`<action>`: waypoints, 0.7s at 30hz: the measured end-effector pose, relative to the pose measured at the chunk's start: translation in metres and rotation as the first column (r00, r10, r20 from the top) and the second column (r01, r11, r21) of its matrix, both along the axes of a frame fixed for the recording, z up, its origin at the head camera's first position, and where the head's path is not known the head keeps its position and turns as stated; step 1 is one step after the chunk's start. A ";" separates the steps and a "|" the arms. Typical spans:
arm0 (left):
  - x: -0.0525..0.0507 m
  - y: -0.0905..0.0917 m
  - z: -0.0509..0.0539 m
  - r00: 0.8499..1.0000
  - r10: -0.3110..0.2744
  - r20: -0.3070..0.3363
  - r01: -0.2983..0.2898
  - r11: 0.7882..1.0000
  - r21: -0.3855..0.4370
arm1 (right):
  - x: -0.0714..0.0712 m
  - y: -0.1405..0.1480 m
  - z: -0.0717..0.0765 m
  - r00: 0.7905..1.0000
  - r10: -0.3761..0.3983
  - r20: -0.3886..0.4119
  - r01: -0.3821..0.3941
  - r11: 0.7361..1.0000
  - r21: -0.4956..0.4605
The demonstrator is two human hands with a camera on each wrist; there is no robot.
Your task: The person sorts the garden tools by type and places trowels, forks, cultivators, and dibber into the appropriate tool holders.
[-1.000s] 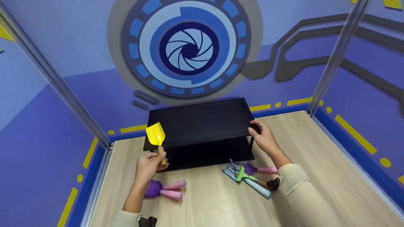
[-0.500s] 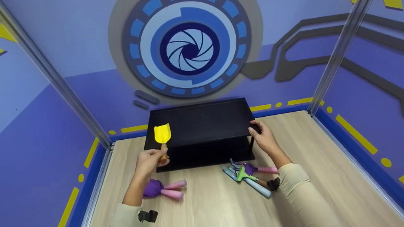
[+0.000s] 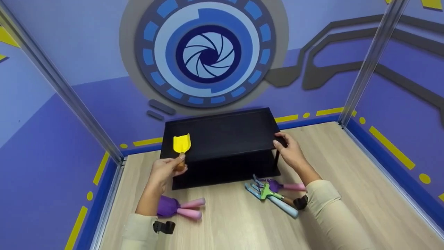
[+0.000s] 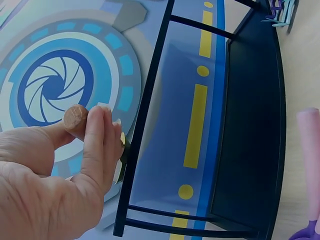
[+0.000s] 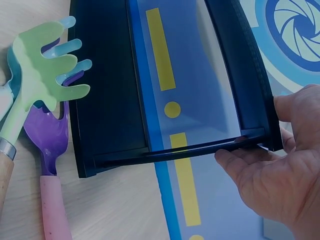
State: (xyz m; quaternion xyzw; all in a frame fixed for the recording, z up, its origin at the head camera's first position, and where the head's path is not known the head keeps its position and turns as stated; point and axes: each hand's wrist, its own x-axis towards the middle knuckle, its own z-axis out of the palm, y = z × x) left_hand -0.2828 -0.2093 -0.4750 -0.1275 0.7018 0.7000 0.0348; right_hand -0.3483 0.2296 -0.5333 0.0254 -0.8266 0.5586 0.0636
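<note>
My left hand (image 3: pixel 162 173) pinches a small yellow garden shovel (image 3: pixel 182 143) by its wooden handle (image 4: pixel 75 120). The blade points away and stands over the left front part of the black two-tier shelf (image 3: pixel 225 133); whether it touches the top board is unclear. In the left wrist view the handle end sits between thumb and fingers, and most of the blade is hidden behind them. At the shelf's right front corner my right hand (image 3: pixel 292 152) grips the top board, seen in the right wrist view (image 5: pixel 295 160) with the thumb and fingers around its edge.
Purple tools (image 3: pixel 168 207) with two pink handles lie left, partly behind the left forearm. Right front lie a light-blue hand fork (image 3: pixel 282 206), a green hand rake (image 3: pixel 266 191) and a purple tool with a pink handle (image 3: pixel 294 187). A printed wall (image 3: pixel 104 107) stands behind the shelf.
The left hand has moved the shovel right and slightly away, over the top board, and its blade has turned from leaning left to nearly straight. The right hand has stayed on the shelf corner.
</note>
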 end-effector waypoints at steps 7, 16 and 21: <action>-0.012 0.001 0.002 1.000 -0.013 -0.015 0.015 0.994 0.108 | 0.000 0.001 0.000 1.000 0.010 -0.002 -0.010 1.000 0.011; -0.025 0.001 0.000 0.999 -0.053 -0.007 0.054 0.992 0.111 | 0.001 0.001 0.001 1.000 0.009 0.009 -0.009 1.000 0.009; -0.033 0.001 -0.002 0.998 -0.064 -0.010 0.065 0.993 0.098 | 0.002 0.001 0.001 1.000 0.022 0.012 -0.022 1.000 -0.011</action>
